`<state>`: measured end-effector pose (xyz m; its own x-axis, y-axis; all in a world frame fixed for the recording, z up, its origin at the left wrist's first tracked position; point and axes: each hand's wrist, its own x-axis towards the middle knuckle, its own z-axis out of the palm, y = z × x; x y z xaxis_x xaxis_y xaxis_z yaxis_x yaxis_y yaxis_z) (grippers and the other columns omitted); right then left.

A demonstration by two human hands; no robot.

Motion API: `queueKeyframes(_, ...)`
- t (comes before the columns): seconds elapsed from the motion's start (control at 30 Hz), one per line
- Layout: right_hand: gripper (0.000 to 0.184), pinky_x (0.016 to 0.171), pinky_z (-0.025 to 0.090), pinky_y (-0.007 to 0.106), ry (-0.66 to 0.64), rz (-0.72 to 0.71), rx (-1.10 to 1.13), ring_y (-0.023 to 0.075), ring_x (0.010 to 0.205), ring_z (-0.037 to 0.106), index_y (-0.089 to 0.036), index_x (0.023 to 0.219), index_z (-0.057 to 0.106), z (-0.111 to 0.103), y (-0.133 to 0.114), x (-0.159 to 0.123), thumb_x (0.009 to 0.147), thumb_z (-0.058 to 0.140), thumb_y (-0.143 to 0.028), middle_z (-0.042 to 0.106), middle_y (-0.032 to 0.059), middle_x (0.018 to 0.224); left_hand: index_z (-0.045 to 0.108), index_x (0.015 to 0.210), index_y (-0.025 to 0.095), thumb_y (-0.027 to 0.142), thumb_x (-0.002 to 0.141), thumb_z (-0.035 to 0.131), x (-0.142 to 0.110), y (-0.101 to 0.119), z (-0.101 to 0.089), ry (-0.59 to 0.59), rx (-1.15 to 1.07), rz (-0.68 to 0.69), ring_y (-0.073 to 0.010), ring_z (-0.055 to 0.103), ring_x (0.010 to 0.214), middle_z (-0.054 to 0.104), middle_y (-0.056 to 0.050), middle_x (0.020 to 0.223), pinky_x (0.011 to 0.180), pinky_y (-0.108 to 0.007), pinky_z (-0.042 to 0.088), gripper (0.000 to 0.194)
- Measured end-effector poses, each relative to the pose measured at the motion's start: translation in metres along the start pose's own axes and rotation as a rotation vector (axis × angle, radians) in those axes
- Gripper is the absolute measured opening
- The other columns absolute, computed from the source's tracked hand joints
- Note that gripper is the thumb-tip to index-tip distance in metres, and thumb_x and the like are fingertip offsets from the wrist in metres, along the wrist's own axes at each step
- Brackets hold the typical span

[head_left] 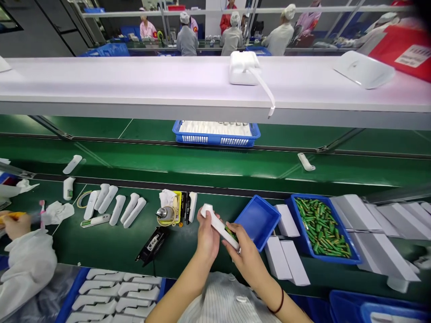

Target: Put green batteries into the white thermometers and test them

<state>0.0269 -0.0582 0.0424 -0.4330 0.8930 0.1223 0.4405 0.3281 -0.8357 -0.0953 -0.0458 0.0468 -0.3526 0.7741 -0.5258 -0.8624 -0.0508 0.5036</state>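
- Left hand (208,237): one; fingers curled closed round the upper part of one white housing (217,222).
- Right hand (247,253): one; thumb and fingers pinched on the housing's lower part, beside a green part (230,233).
- Housing position: between both hands, above the green table (188,255). Long axis runs half past ten to half past four; left-hand end points to half past ten.
- Clock bearings below taken from housing.
- 3 o'clock: one blue tray (256,222), near right hand; farther, one blue bin (336,258) of green pieces (321,226), too many to count.
- Between 3 and 4: three white boxes (278,258).
- Between 9 and 10: one yellow holder (177,215).
- Between 8 and 9: one black device (153,246).
- Near 9, farther: six white pieces (117,210) grouped, roughly upright in view; a seventh (96,220) lies crosswise.
- 12: one blue basket (215,140).
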Motion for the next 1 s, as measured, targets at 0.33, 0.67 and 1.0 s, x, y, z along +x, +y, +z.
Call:
queueKeyframes(0.33,0.031,0.094,0.047,0.045,-0.019,-0.147,-0.029,0.0256,0.112,0.056,-0.021,0.125,0.052,-0.014,-0.006,0.011,0.098,0.036,-0.025,0.06,0.013,0.119,0.057,0.091,0.018,0.042,0.069,0.077,0.008,0.007,0.012,-0.106,-0.041,-0.042,-0.013,0.051,0.073,0.052,-0.002,0.085,0.069,-0.027,0.044,0.039)
queueKeyframes(0.67,0.019,0.054,0.042,0.025,0.073,0.231,0.385,0.014,0.061,0.052,-0.021,0.087,0.056,-0.035,-0.028,0.027,0.088,0.057,-0.04,0.056,0.0004,0.072,0.054,0.106,0.024,0.036,0.08,0.067,-0.006,0.02,0.025,-0.28,-0.023,-0.001,-0.0126,0.049,0.073,0.053,-0.002,0.09,0.07,-0.027,0.045,0.031)
queueKeyframes(1.0,0.027,0.074,0.049,0.033,-0.095,0.102,0.089,0.0221,0.089,0.06,-0.022,0.112,0.055,-0.016,-0.011,0.018,0.089,0.056,-0.035,0.06,0.0082,0.103,0.037,0.126,0.032,0.042,0.082,0.064,-0.002,0.001,0.01,-0.092,0.088,0.045,-0.0115,0.055,0.077,0.053,0.0,0.088,0.075,-0.026,0.046,0.053)
